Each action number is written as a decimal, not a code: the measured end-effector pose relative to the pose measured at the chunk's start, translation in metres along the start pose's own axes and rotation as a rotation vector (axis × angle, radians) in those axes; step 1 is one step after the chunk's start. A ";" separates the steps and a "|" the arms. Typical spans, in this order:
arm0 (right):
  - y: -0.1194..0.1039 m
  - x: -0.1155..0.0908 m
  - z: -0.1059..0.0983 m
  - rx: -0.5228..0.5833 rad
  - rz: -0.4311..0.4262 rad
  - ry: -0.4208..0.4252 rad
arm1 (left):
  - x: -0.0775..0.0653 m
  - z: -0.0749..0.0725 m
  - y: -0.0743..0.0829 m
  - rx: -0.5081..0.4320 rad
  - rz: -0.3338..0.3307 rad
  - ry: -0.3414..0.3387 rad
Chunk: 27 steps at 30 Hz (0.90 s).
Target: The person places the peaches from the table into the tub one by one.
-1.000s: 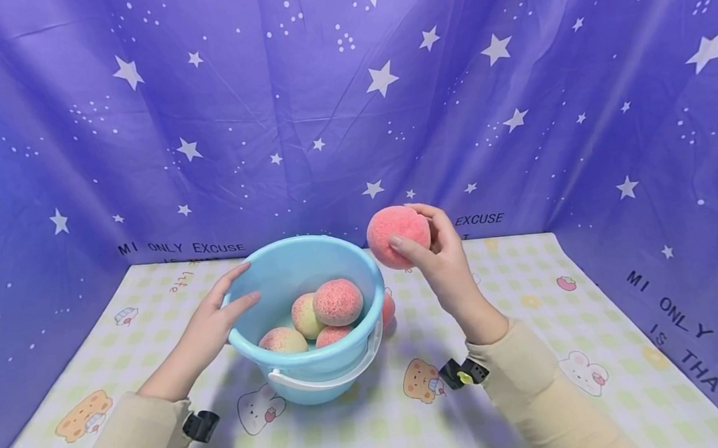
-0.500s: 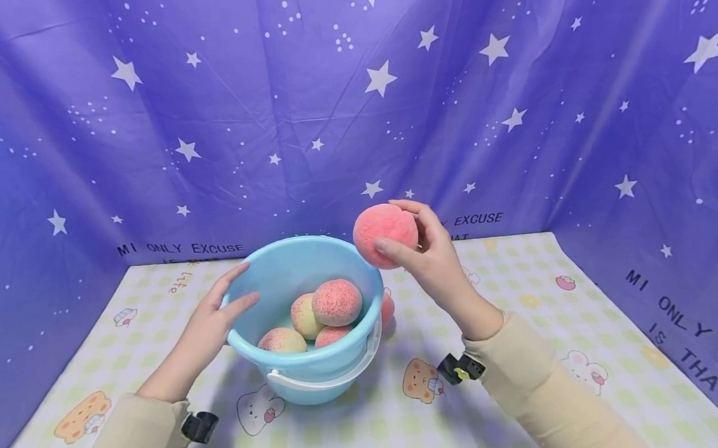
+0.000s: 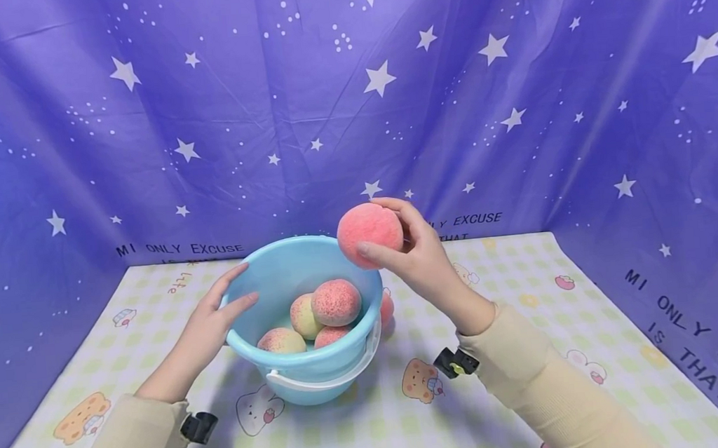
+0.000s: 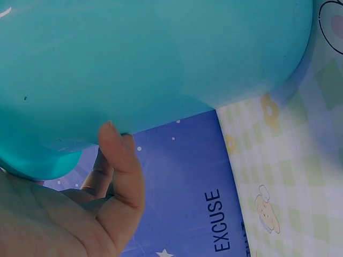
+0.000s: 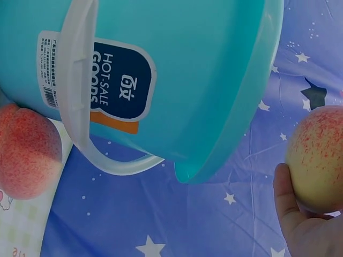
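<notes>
A light blue bucket stands on the table, tipped slightly in the head view. My left hand holds its rim on the left, with thumb and forefinger reaching over the edge. In the left wrist view, fingers lie along the bucket's outer wall. My right hand grips a pink fuzzy peach, raised at the bucket's upper right rim. The right wrist view shows this peach with a yellowish side. Inside the bucket lie several peaches, partly hidden by the front wall.
Another peach sits on the table against the bucket's right side, mostly hidden behind it. The white handle hangs down in front. A checked cloth covers the table, and a purple star-patterned curtain encloses its back and sides.
My right hand has carried the peach leftward and slightly up, from beside the bucket to over its right rim. The left hand and the bucket have stayed in place.
</notes>
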State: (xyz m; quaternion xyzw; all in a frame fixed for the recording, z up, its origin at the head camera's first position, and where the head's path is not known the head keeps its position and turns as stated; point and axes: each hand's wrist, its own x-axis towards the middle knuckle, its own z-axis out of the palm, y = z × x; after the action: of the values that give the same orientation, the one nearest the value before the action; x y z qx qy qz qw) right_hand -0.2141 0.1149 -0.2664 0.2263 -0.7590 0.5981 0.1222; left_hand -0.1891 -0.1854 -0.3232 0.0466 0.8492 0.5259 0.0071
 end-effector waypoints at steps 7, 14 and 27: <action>-0.003 0.002 0.005 -0.046 -0.011 -0.036 | 0.000 0.000 0.000 0.000 0.001 -0.001; -0.004 0.003 0.010 -0.087 0.010 -0.062 | 0.000 0.000 0.000 0.002 -0.003 -0.002; -0.005 0.006 0.019 -0.196 -0.015 -0.158 | 0.000 0.000 0.000 0.001 0.002 -0.001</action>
State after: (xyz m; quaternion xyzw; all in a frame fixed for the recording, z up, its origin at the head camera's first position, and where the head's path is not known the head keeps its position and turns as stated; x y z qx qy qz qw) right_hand -0.2157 0.0944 -0.2642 0.2653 -0.8195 0.5003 0.0881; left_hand -0.1890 -0.1852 -0.3230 0.0475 0.8493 0.5256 0.0070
